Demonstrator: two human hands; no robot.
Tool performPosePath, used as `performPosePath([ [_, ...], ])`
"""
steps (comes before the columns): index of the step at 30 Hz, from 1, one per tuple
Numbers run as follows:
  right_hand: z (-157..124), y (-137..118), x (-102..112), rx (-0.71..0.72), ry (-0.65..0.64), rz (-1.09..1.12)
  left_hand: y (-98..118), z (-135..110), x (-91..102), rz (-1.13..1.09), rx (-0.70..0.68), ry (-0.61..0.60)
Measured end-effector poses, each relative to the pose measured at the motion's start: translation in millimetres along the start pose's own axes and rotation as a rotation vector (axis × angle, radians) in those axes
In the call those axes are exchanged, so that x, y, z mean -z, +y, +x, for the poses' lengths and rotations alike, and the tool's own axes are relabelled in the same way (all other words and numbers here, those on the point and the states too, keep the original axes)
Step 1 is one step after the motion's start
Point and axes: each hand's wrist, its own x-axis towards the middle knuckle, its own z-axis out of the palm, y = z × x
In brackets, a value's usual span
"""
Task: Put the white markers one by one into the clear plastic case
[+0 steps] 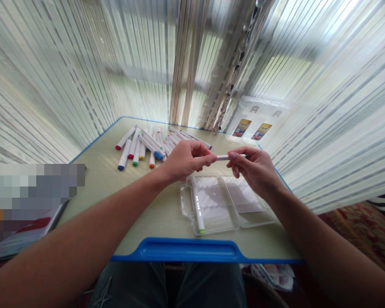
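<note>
Head view:
- Held marker point(223, 158): one, white barrel, suspended above the table point(160, 218); long axis running left to right, close to level. Colour of its ends hidden by fingers or too small to tell.
- Left hand point(188, 160): thumb and fingertips pinched narrow on the marker's left part.
- Right hand point(252, 167): thumb and fingers closed narrow about the marker's right part; a dark tip shows just past the fingers.
- Clear case point(216, 209): opened flat, two halves side by side, lying on the near side of both hands. Left half nearer the left hand; right half nearer the right hand and partly hidden by the right arm.
- Stored marker point(197, 207): one, white with lime-green end, along the left side of the left half; long axis near to far, green end near. The held marker lies crosswise to it, so a quarter turn, by judgement, separates the two axes. Bare floor of the left half extends to its right.
- Loose markers point(125, 154): a heap, coloured ends, at the far left, beyond the left forearm; axes mixed.
- Second clear case point(259, 109): upright at the far right, two labels, beyond the right hand.
- Blue trough point(189, 250): near edge of the table.
</note>
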Motion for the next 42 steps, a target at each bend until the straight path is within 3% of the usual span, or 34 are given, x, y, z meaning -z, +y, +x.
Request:
performPosePath([
  [11, -3, 1, -2, -0.052, -0.08, -0.073, -3, 0, -7.7, 0.016, -0.039, -0.04],
  [23, 0, -2, 0, -0.063, -0.003, 0.015, 8, -1, -4.3, 0.009, -0.006, 0.016],
  [42, 7, 0, 7, -0.077, 0.101, 0.104, -3, 6, 2.5, -0.382, 0.101, 0.047],
])
